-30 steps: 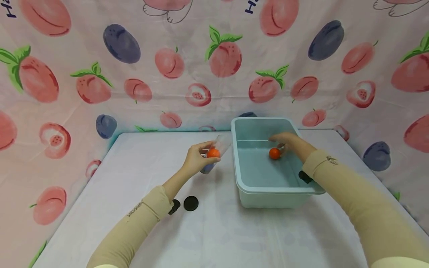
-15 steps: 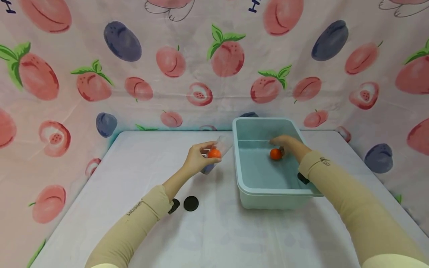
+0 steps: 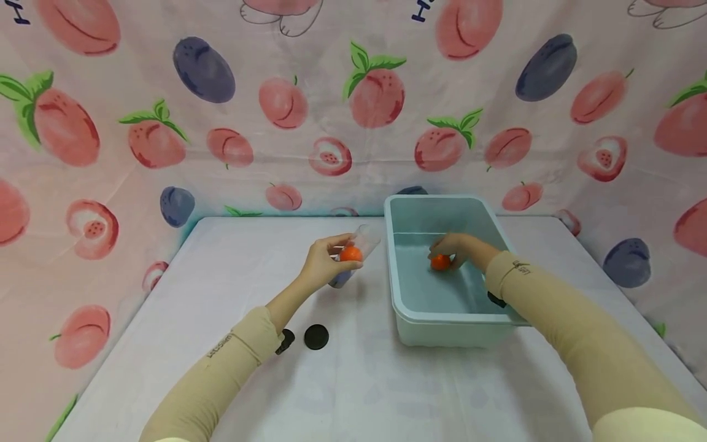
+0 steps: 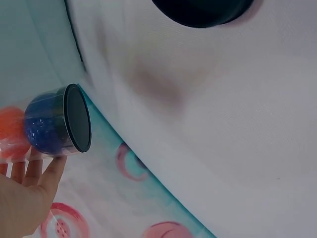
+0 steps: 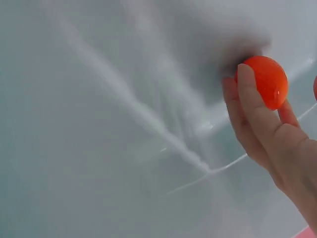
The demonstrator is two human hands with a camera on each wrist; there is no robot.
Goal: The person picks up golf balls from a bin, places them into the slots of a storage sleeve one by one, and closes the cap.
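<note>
My left hand (image 3: 324,264) grips a clear plastic cylinder (image 3: 366,238) that leans, held above the table. Through its wall show an orange ball (image 3: 351,253) and a dark blue ball (image 4: 43,124); a black cap (image 4: 78,118) covers the end near the blue one. Inside the pale blue-green bin (image 3: 391,270), my right hand (image 3: 463,247) holds another orange ball (image 5: 270,82) between its fingers and thumb. In the right wrist view, the fingers (image 5: 252,99) lie along one side of this ball. A sliver of orange-red stands at that view's right edge, too little to identify.
A black round lid (image 3: 316,337) lies on the white-covered table (image 3: 353,380), left of the bin. Behind the table hangs a fruit-print cloth (image 3: 309,61). The bin's raised rim (image 3: 458,317) runs under my right forearm.
My right hand and the orange ball in the bin have shifted left and a little nearer, and the fingers now cover more of the ball. The left hand and cylinder have hardly moved.
</note>
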